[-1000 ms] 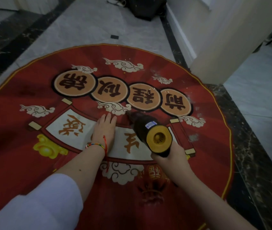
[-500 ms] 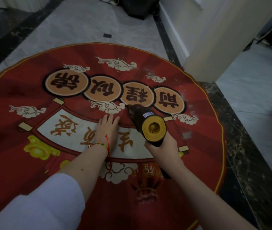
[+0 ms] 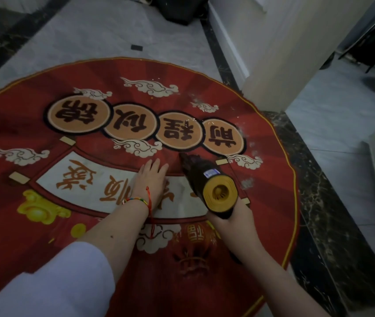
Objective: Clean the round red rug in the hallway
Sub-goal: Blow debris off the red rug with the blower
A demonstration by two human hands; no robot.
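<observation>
The big round red rug [image 3: 44,236] with gold circles and white clouds lies flat on the grey stone floor [image 3: 90,30] of the hallway. The left hand [image 3: 151,179] rests flat on the rug's middle, fingers straight and close together. A colourful string bracelet [image 3: 139,200] sits on its wrist. Just beside it, the right hand [image 3: 232,223] grips a small black and yellow hand vacuum [image 3: 207,181], fingers curled round it. The vacuum's dark nose touches the rug.

Round red rug [image 3: 271,202]: matt, short-pile woven cloth with printed motifs. Handheld vacuum [image 3: 207,179]: dark smooth plastic with a matt yellow plastic end cap. Floor [image 3: 95,37] around the rug: polished grey marble-look tile, glossy dark veined border.
</observation>
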